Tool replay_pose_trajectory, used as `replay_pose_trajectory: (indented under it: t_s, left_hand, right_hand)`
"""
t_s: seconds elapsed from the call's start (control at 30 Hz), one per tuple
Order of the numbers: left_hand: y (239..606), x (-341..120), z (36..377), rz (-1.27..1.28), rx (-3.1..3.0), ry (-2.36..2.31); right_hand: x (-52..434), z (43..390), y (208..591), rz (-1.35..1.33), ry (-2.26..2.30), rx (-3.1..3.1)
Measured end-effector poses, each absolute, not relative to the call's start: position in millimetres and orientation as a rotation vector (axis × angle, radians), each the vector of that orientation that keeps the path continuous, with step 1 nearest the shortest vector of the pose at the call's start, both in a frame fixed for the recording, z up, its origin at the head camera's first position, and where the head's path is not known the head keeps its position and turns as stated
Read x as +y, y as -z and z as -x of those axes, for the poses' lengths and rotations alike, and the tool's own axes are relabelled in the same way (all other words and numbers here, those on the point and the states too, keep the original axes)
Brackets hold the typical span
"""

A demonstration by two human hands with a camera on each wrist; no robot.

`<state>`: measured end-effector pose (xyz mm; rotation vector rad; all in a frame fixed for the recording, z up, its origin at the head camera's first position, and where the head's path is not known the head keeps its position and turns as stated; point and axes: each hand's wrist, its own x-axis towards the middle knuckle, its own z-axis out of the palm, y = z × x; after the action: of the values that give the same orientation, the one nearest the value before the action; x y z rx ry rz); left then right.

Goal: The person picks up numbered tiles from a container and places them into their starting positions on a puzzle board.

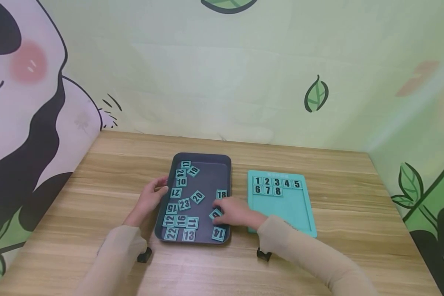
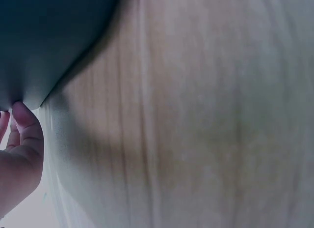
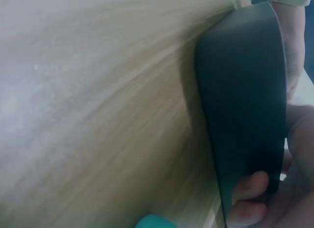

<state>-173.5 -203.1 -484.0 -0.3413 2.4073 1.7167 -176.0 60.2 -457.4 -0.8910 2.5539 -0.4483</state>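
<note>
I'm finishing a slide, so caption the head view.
Left grip touching a dark tray, right grip at a number tile inside it, turquoise board alongside.

The right hand hides some of the board, its fingers part of a tile. The board's heading is too small to read. The left wrist view crops the tray.

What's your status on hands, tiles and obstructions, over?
Left hand touching tray's left side. Right hand at partly covered tile, grip unclear. Board holds tiles 1 to 8. Right sleeve overlaps board's near edge.
</note>
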Motion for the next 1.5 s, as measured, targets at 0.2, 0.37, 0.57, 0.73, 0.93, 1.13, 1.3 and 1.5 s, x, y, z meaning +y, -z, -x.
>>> replay_pose_trajectory:
  t_s: [0.2, 0.37, 0.57, 0.73, 0.93, 1.13, 1.3, 1.5]
  left_hand:
    - [484, -202, 174, 0.347, 2.403, -1.723]
    - [485, -202, 175, 0.338, 2.399, -1.727]
    - [485, -201, 174, 0.321, 2.402, -1.728]
    - [484, -201, 174, 0.320, 2.405, -1.720]
    - [484, -202, 174, 0.324, 2.410, -1.715]
    - [484, -203, 174, 0.332, 2.410, -1.706]
    - [484, -204, 175, 0.330, 2.408, -1.708]
    - [484, -203, 174, 0.336, 2.404, -1.707]
  right_hand:
    - [63, 176, 455, 0.880, 0.484, 2.503]
    - [63, 175, 456, 0.871, 0.488, 2.514]
    - [64, 174, 460, 0.833, 0.523, 2.538]
    - [67, 176, 461, 0.870, 0.596, 2.577]
    - [74, 182, 449, 0.877, 0.737, 2.641]
    - [93, 191, 432, 0.781, 0.908, 2.656]
    - [123, 201, 429, 0.703, 0.921, 2.691]
    - [165, 208, 435, 0.608, 0.916, 2.731]
